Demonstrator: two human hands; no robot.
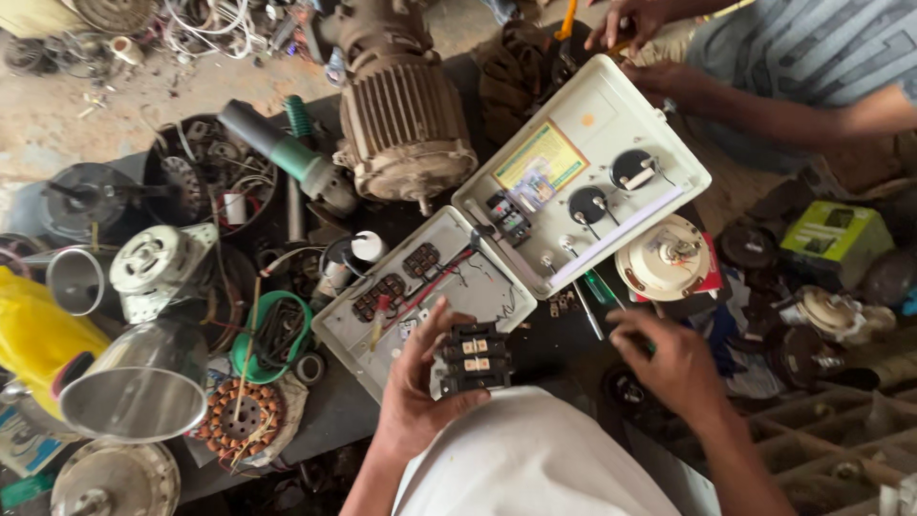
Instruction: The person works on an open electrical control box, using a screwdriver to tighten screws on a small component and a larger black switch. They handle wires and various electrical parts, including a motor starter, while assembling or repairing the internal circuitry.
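My left hand (413, 382) grips a black switch block (474, 357) with several terminals, holding it just in front of the open white electrical box (427, 311). The box's lid (583, 172) lies swung back, showing two round gauges, a yellow label and wiring. My right hand (669, 355) hovers palm down over the dark bench, fingers curled, beside a green-handled screwdriver (598, 291). Whether it holds anything I cannot tell.
Another person's hands (635, 38) work at the far edge of the lid. A large ribbed motor (401, 115), a grinder (287, 153), a steel funnel (143, 377), a copper stator (239, 420), a white fan part (664, 256) and a green box (836, 237) crowd the bench.
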